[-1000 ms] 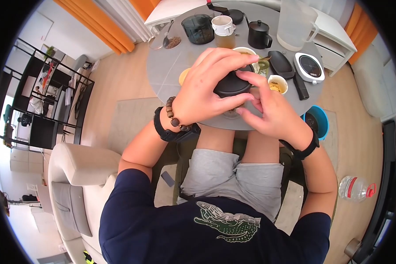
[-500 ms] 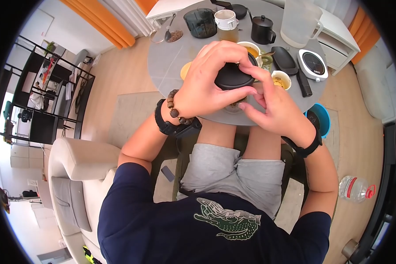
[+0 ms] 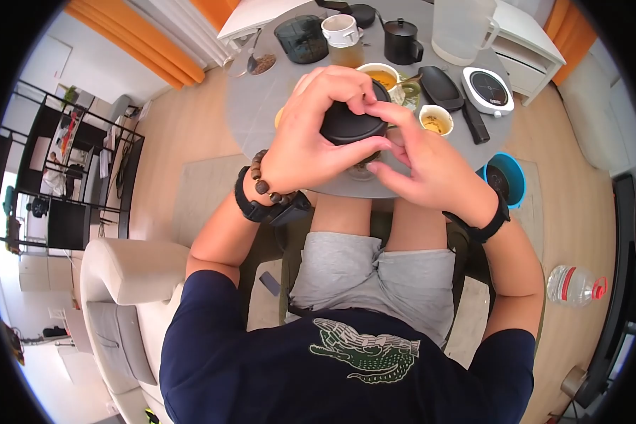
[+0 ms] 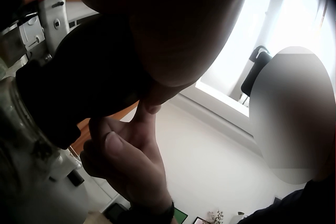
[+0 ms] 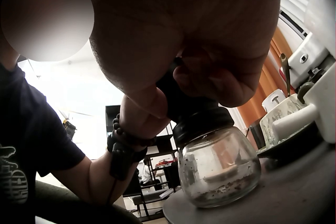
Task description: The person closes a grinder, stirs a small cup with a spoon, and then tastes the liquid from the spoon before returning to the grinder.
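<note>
A round black top [image 3: 353, 126] sits on a small glass jar [image 3: 361, 172] at the table's near edge. My left hand [image 3: 314, 131] curls round the top from the left, thumb along its near side. From the right, my right hand [image 3: 434, 159] bends its fingers against the top's side, index fingertip beside the left fingers. In the right wrist view, the jar [image 5: 219, 170] stands upright on the table with dark bits inside, below the black top [image 5: 202, 121]. The left wrist view shows the right hand [image 4: 136, 163] by the dark top [image 4: 94, 77].
Behind the hands are a bowl of yellow liquid [image 3: 383, 76], a small white cup [image 3: 435, 121], a black tray [image 3: 442, 87] and a white scale [image 3: 487, 90]. Farther back stand a black pot [image 3: 401, 42] and a large clear pitcher [image 3: 463, 32]. A blue bin [image 3: 505, 180] is right of the table.
My left fingers have drawn back from over the black top, showing more of it. The right index finger has moved from the top's upper face to its edge. The head view has shifted slightly.
</note>
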A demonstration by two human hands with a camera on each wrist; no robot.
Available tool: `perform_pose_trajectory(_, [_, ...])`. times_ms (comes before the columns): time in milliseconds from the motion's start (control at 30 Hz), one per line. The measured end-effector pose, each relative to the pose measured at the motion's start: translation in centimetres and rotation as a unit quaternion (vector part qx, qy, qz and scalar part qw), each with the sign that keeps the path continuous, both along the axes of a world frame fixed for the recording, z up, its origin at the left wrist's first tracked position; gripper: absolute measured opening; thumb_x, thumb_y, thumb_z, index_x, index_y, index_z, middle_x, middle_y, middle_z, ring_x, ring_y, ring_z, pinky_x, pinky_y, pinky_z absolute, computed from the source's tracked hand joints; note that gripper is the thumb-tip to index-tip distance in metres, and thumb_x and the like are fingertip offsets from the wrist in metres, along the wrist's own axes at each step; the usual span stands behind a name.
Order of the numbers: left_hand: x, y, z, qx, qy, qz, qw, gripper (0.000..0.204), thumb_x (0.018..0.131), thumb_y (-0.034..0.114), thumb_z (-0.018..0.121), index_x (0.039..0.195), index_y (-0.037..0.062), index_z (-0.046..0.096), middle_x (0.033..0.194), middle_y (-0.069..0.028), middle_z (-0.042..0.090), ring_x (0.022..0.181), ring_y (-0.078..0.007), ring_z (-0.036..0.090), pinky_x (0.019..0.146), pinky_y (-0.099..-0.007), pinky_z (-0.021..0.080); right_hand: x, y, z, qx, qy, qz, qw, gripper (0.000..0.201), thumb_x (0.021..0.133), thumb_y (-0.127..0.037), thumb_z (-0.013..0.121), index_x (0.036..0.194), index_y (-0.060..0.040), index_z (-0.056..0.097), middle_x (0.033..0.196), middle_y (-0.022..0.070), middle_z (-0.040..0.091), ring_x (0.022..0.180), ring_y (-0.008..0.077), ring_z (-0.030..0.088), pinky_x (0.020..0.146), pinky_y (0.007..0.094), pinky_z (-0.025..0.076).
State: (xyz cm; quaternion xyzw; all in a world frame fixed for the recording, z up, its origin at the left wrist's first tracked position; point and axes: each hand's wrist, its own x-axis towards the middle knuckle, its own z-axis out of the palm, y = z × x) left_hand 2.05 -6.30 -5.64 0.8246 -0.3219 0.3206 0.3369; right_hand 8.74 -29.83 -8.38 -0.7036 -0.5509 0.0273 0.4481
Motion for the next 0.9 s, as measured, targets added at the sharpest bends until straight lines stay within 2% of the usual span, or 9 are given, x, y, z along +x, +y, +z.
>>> perform_pose_trajectory(167, [0.0,-0.3,-0.2,-0.007,0.006,0.001,1.0,0.064,0.079,0.004,0.099,0.12,0.0104,0.051,0.123,-0.0134,0.065,0.116,-0.0251,0.063,0.105,-0.0413,0.053,0.3,0.0,-0.4,0.033,-0.02,0.009,0.999,0.075,0.096,-0.014,0.077,0.161,-0.0125,0.039,0.119,0.015,0.074,0.083,0.0341,0.075,0.074,0.0452,0.058])
perform_pose_trajectory(267, [-0.2,-0.6,-0.1,-0.014,0.006,0.006,1.0,0.065,0.081,0.002,0.096,0.13,0.0075,0.055,0.125,-0.0129,0.065,0.119,-0.0246,0.064,0.107,-0.0408,0.053,0.2,-0.1,-0.1,0.02,0.025,0.014,0.999,0.075,0.097,-0.015,0.077,0.161,-0.0139,0.039,0.119,0.016,0.075,0.086,0.0346,0.076,0.077,0.0458,0.059])
perform_pose_trajectory(367, [-0.7,-1.3,0.1,-0.086,0.055,0.039,0.994,0.059,0.084,0.012,0.094,0.135,0.0094,0.066,0.127,-0.0081,0.072,0.12,-0.0253,0.068,0.105,-0.0393,0.052,0.2,-0.3,0.5,0.012,0.02,0.013,1.0,0.075,0.097,-0.015,0.077,0.162,-0.0156,0.039,0.117,0.0169,0.076,0.088,0.0359,0.077,0.079,0.0465,0.061])
perform_pose_trajectory(433, [-1.1,-2.1,0.3,-0.209,0.125,0.03,0.969,0.052,0.091,0.01,0.087,0.139,0.0072,0.066,0.129,-0.0078,0.071,0.122,-0.0204,0.067,0.105,-0.0371,0.052,0.1,-0.6,1.1,-0.044,0.024,0.015,0.999,0.076,0.097,-0.014,0.076,0.163,-0.0168,0.037,0.115,0.0176,0.077,0.088,0.0374,0.078,0.079,0.0474,0.061])
perform_pose_trajectory(600, [-0.9,-1.5,0.0,-0.199,0.091,0.069,0.973,0.039,0.096,0.005,0.082,0.133,0.0031,0.068,0.132,-0.0075,0.064,0.114,-0.0157,0.063,0.103,-0.032,0.052,-0.2,-0.7,1.1,-0.034,0.02,0.014,0.999,0.077,0.098,-0.014,0.075,0.163,-0.0168,0.034,0.115,0.0185,0.078,0.09,0.0385,0.079,0.079,0.0478,0.062])
perform_pose_trajectory(733, [-0.9,-1.4,0.0,-0.223,0.097,0.068,0.968,0.036,0.098,0.004,0.08,0.132,0.0014,0.068,0.135,-0.008,0.064,0.119,-0.017,0.063,0.107,-0.0335,0.051,-0.1,-0.8,1.2,-0.035,0.02,0.026,0.999,0.077,0.098,-0.013,0.075,0.164,-0.017,0.034,0.114,0.0184,0.078,0.092,0.0387,0.08,0.08,0.048,0.063])
perform_pose_trajectory(800, [-0.9,-0.8,0.4,-0.238,0.132,0.022,0.962,0.04,0.107,0.005,0.068,0.146,-0.0022,0.059,0.143,-0.0175,0.068,0.134,-0.0243,0.064,0.118,-0.0404,0.049,-0.1,-0.9,1.4,-0.037,0.016,0.024,0.999,0.078,0.098,-0.013,0.074,0.164,-0.0169,0.033,0.114,0.0181,0.078,0.091,0.0389,0.08,0.08,0.0481,0.062])
perform_pose_trajectory(833, [-1.0,-0.7,0.7,-0.235,0.131,0.023,0.963,0.04,0.107,0.005,0.068,0.146,-0.0022,0.059,0.143,-0.0175,0.068,0.134,-0.0243,0.064,0.118,-0.0404,0.049,-0.2,-0.9,1.5,-0.041,0.015,0.022,0.999,0.078,0.098,-0.013,0.074,0.164,-0.0169,0.033,0.114,0.0178,0.079,0.091,0.039,0.08,0.08,0.0482,0.062])
perform_pose_trajectory(900, [-1.1,-0.8,1.7,-0.421,0.21,-0.046,0.881,0.046,0.112,0.011,0.064,0.154,-0.0018,0.052,0.146,-0.022,0.069,0.135,-0.0267,0.065,0.121,-0.0422,0.048,-0.2,-0.9,1.7,-0.042,0.018,0.024,0.999,0.078,0.098,-0.013,0.074,0.165,-0.0169,0.033,0.114,0.0177,0.079,0.091,0.039,0.079,0.08,0.0483,0.062])
